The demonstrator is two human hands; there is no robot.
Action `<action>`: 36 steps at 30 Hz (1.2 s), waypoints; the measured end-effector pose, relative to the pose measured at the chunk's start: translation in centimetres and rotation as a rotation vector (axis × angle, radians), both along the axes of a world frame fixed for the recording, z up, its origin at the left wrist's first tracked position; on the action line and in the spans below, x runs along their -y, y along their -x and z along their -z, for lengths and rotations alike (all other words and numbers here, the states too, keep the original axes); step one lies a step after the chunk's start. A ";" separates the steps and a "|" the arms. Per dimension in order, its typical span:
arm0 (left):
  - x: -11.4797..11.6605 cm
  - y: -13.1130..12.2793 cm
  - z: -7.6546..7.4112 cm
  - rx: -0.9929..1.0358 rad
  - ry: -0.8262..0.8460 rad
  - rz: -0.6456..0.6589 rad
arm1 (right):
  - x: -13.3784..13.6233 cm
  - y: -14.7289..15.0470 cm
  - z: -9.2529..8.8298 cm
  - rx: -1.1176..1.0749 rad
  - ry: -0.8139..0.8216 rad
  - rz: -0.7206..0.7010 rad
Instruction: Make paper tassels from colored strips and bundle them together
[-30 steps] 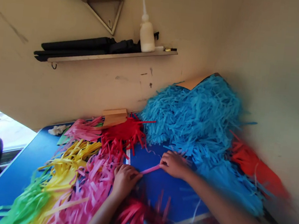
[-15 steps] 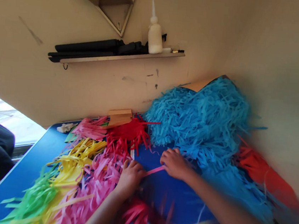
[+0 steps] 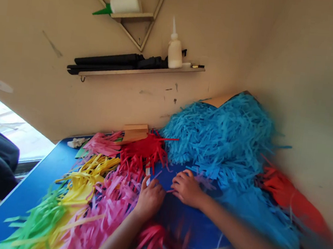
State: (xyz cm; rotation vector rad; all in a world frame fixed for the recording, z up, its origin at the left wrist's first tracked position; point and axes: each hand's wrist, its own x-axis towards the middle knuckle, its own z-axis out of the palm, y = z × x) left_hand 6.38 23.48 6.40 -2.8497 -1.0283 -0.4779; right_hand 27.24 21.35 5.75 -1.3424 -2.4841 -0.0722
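My left hand is over the blue table, its fingers curled. The tip of a thin purple paper strip sticks out between its thumb and fingers. Close by on the right, my right hand has its fingers bent and pinched on a short pink paper strip, whose free end points toward the left hand. Pink-purple fringed paper lies against my left forearm. Below the hands is a red fringe bunch, partly blurred. Behind the right hand is a loose purple fringe.
A large blue fringed shape leans on the wall at the back right, beside red-orange paper. Red, yellow and green fringes cover the table's left. A glue bottle stands on the wall shelf.
The pink strip stretched between both hands before; now only a short piece shows by the right hand. That hand has shifted slightly left, and the left thumb is raised. The view has tilted up.
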 end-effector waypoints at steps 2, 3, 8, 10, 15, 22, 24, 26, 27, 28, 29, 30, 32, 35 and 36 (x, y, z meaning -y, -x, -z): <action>0.1 0.2 0.4 0.002 -0.003 0.001 | 0.3 0.6 0.5 -0.012 -0.049 0.001; 0.1 0.4 0.6 0.000 0.001 0.004 | 0.4 0.7 0.9 -0.015 -0.066 0.001; 0.3 2.0 1.5 -0.006 0.064 0.030 | 1.1 -1.2 2.4 -0.052 -0.035 -0.010; 0.5 2.6 1.6 0.007 0.100 0.023 | 1.3 -2.3 2.6 -0.077 -0.008 -0.012; 1.0 2.8 1.4 0.056 0.202 -0.034 | 1.2 -3.4 2.1 -0.168 0.091 0.033; 0.3 3.0 1.3 0.112 0.331 -0.151 | 0.6 -3.6 1.3 -0.276 0.267 0.156; 0.3 3.0 1.3 0.112 0.350 -0.185 | 0.5 -3.5 1.1 -0.282 0.303 0.180; 0.4 2.7 1.3 0.101 0.359 -0.224 | 0.4 -3.3 0.9 -0.279 0.333 0.215; 0.4 2.6 1.2 0.092 0.362 -0.241 | 0.3 -3.1 0.8 -0.272 0.345 0.238; 0.4 2.3 1.1 0.080 0.364 -0.254 | 0.2 -3.0 0.7 -0.263 0.358 0.261; 0.4 2.1 0.9 0.067 0.365 -0.262 | 0.1 -2.8 0.6 -0.251 0.370 0.281; 0.3 1.9 0.7 0.055 0.365 -0.268 | -0.1 -2.6 0.5 -0.237 0.381 0.298; 0.2 1.5 0.2 0.038 0.351 -0.269 | -0.4 -2.4 0.1 -0.205 0.396 0.322; 0.1 1.2 -0.7 0.004 0.313 -0.167 | -0.4 -2.2 -0.6 -0.157 0.394 0.329; 0.2 1.2 -0.9 -0.025 0.289 -0.102 | -0.3 -2.2 -0.9 -0.143 0.385 0.324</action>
